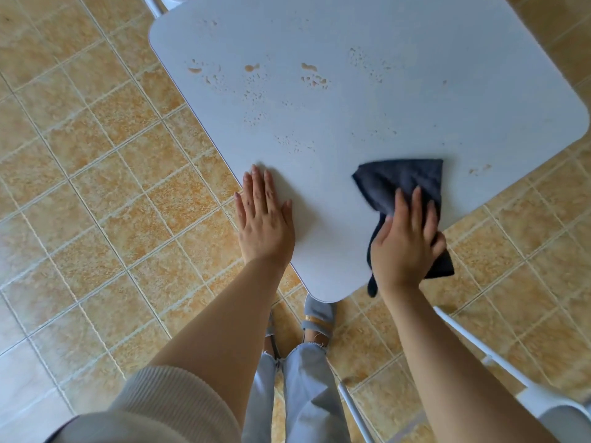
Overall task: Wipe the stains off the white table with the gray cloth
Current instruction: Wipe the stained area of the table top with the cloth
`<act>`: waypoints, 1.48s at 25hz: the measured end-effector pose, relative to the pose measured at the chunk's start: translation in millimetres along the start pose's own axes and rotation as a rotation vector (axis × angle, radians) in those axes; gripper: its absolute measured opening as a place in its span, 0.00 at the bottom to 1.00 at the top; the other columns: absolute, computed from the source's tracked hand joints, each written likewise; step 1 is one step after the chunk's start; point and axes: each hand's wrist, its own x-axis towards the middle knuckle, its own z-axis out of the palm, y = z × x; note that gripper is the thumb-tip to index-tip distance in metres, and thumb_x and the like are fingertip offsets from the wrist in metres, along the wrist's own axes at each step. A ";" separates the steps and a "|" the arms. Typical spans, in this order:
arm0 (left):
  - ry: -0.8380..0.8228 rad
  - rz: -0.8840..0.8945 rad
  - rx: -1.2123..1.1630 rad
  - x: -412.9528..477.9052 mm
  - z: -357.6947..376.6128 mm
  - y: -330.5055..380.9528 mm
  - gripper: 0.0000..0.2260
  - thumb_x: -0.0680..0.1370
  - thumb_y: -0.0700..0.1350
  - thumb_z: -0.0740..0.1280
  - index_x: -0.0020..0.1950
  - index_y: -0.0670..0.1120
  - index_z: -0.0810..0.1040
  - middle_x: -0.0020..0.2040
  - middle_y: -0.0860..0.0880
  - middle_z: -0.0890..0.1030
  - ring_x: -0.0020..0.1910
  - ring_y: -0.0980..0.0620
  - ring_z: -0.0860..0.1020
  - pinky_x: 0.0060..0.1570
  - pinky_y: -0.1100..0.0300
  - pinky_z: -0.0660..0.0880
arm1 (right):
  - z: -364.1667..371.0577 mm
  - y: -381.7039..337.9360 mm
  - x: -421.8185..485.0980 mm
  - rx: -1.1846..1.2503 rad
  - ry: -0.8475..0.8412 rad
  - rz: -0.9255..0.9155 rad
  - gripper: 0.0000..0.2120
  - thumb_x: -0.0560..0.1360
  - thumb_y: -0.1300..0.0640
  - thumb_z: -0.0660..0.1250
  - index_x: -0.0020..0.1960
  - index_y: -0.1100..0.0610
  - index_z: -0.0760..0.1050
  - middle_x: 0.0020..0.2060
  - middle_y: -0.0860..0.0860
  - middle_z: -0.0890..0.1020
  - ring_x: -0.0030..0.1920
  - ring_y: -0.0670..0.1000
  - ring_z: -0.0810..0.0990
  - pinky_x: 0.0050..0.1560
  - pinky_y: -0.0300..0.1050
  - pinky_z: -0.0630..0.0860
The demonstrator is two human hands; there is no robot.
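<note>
The white table (pixel 415 100) has rounded corners and its near corner points at me. Brownish stains (pixel 315 76) and droplets speckle its middle and far left, and one small stain (pixel 479 170) lies near the right edge. The dark gray cloth (pixel 403 182) lies on the near right part of the table, with a corner hanging over the edge. My right hand (pixel 404 241) presses flat on the cloth, thumb wrapped under its edge. My left hand (pixel 265 219) lies flat on the table's near left edge, fingers together, holding nothing.
Orange tiled floor (pixel 96 187) surrounds the table. A white chair frame (pixel 499 362) stands at the lower right, close to my right arm. Another chair part (pixel 160 4) shows at the top left. My feet (pixel 316 318) stand under the near corner.
</note>
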 end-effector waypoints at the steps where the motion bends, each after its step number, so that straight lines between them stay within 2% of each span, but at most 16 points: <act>1: 0.013 -0.006 -0.008 4.9 1.7 1.0 0.27 0.83 0.53 0.45 0.80 0.43 0.47 0.80 0.46 0.48 0.79 0.49 0.45 0.77 0.51 0.43 | 3.9 -8.7 18.6 0.015 0.012 0.043 0.21 0.83 0.52 0.55 0.75 0.48 0.68 0.77 0.51 0.67 0.75 0.58 0.66 0.61 0.59 0.67; 3: 0.034 -0.010 -0.029 15.6 3.6 2.7 0.26 0.84 0.52 0.46 0.80 0.43 0.49 0.80 0.46 0.50 0.79 0.49 0.46 0.77 0.52 0.42 | 12.1 -34.8 37.9 0.047 0.040 0.055 0.22 0.81 0.50 0.56 0.75 0.45 0.67 0.77 0.52 0.67 0.75 0.59 0.67 0.61 0.58 0.68; 6: 0.089 -0.006 -0.044 21.8 5.8 4.4 0.26 0.84 0.51 0.45 0.80 0.42 0.50 0.80 0.45 0.51 0.79 0.49 0.47 0.77 0.53 0.41 | 20.6 -62.1 21.0 0.030 0.095 -0.077 0.21 0.83 0.43 0.57 0.74 0.44 0.69 0.76 0.52 0.68 0.74 0.58 0.69 0.59 0.57 0.69; 10: 0.122 0.001 -0.045 21.6 8.4 4.6 0.25 0.84 0.50 0.45 0.79 0.41 0.51 0.80 0.45 0.52 0.79 0.49 0.48 0.77 0.53 0.43 | 10.1 -30.0 -15.4 0.031 0.061 -0.225 0.19 0.85 0.42 0.57 0.74 0.43 0.69 0.76 0.48 0.68 0.75 0.54 0.68 0.61 0.54 0.68; 12: 0.128 0.009 -0.025 22.5 8.9 5.5 0.25 0.84 0.50 0.46 0.79 0.41 0.51 0.80 0.44 0.53 0.79 0.48 0.49 0.77 0.53 0.44 | 5.2 -5.9 -9.5 0.006 0.061 -0.150 0.18 0.85 0.44 0.57 0.73 0.43 0.70 0.76 0.47 0.68 0.75 0.53 0.67 0.60 0.53 0.67; 14: 0.128 0.016 -0.017 23.1 11.0 7.2 0.25 0.84 0.49 0.47 0.79 0.41 0.52 0.79 0.44 0.54 0.79 0.48 0.49 0.77 0.53 0.43 | 6.4 5.1 15.9 -0.009 0.059 0.006 0.18 0.85 0.45 0.56 0.73 0.43 0.70 0.76 0.48 0.68 0.75 0.54 0.67 0.60 0.55 0.67; 16: 0.134 0.001 -0.011 22.6 11.3 5.8 0.25 0.84 0.49 0.48 0.79 0.40 0.52 0.79 0.43 0.54 0.79 0.47 0.50 0.77 0.52 0.44 | 11.7 -3.3 48.3 0.024 0.072 0.164 0.18 0.85 0.46 0.55 0.74 0.44 0.69 0.77 0.50 0.68 0.76 0.56 0.66 0.61 0.58 0.67; 18: 0.142 -0.003 0.018 22.6 7.7 5.6 0.25 0.84 0.50 0.48 0.79 0.40 0.52 0.79 0.42 0.54 0.79 0.46 0.50 0.77 0.49 0.47 | 16.9 -25.7 68.1 0.063 0.074 0.247 0.19 0.84 0.46 0.55 0.74 0.44 0.69 0.77 0.51 0.67 0.76 0.58 0.66 0.61 0.59 0.67; 19: 0.134 0.042 0.033 21.9 5.3 9.4 0.25 0.84 0.50 0.48 0.79 0.40 0.52 0.79 0.42 0.53 0.79 0.46 0.50 0.77 0.49 0.47 | 19.3 -36.6 69.9 0.073 0.078 0.243 0.19 0.84 0.47 0.56 0.73 0.44 0.70 0.76 0.51 0.68 0.75 0.58 0.67 0.61 0.58 0.67; 21: 0.081 0.271 0.032 16.8 5.8 27.4 0.25 0.84 0.49 0.47 0.79 0.39 0.52 0.79 0.42 0.52 0.79 0.46 0.50 0.77 0.49 0.46 | 19.3 -47.1 58.9 0.064 0.105 0.154 0.17 0.84 0.48 0.57 0.72 0.44 0.72 0.75 0.51 0.70 0.74 0.57 0.69 0.59 0.55 0.68; 23: 0.022 0.497 0.018 10.6 12.5 48.8 0.25 0.84 0.49 0.46 0.78 0.39 0.53 0.79 0.42 0.54 0.78 0.46 0.51 0.77 0.51 0.45 | 15.6 -38.7 31.9 0.048 0.107 0.095 0.17 0.84 0.48 0.57 0.72 0.45 0.71 0.75 0.49 0.69 0.74 0.55 0.68 0.58 0.54 0.67; 24: -0.002 0.552 0.028 9.6 16.7 54.4 0.25 0.84 0.49 0.46 0.78 0.39 0.53 0.79 0.42 0.55 0.78 0.47 0.51 0.77 0.51 0.46 | 12.3 -30.0 16.9 0.050 0.101 0.113 0.17 0.85 0.49 0.57 0.72 0.45 0.71 0.76 0.49 0.69 0.75 0.54 0.68 0.58 0.54 0.66; 27: -0.046 0.575 0.102 11.1 24.4 54.3 0.25 0.84 0.50 0.44 0.79 0.41 0.51 0.80 0.44 0.52 0.79 0.49 0.48 0.77 0.50 0.48 | 5.4 0.8 3.2 0.042 0.091 0.244 0.18 0.85 0.49 0.57 0.73 0.46 0.70 0.76 0.48 0.68 0.75 0.55 0.66 0.60 0.57 0.67; 31: -0.034 0.574 0.102 10.8 23.8 56.7 0.25 0.84 0.50 0.43 0.79 0.41 0.51 0.80 0.45 0.52 0.79 0.49 0.49 0.77 0.50 0.48 | 7.7 14.2 66.9 0.050 0.042 0.374 0.20 0.84 0.50 0.54 0.75 0.47 0.67 0.78 0.51 0.64 0.77 0.57 0.63 0.63 0.61 0.65; 34: -0.044 0.573 0.111 11.4 24.0 55.4 0.25 0.83 0.50 0.43 0.79 0.41 0.51 0.80 0.45 0.52 0.79 0.49 0.49 0.77 0.50 0.48 | 12.5 -5.3 83.8 0.048 0.058 0.251 0.19 0.83 0.50 0.56 0.74 0.47 0.70 0.76 0.53 0.68 0.75 0.57 0.67 0.60 0.59 0.67; 37: -0.055 0.575 0.127 12.0 23.3 54.9 0.25 0.83 0.50 0.45 0.79 0.41 0.51 0.80 0.44 0.52 0.79 0.49 0.49 0.77 0.50 0.48 | 9.3 -11.8 46.6 0.020 0.069 0.077 0.18 0.85 0.49 0.56 0.73 0.45 0.71 0.76 0.50 0.69 0.74 0.55 0.69 0.60 0.55 0.66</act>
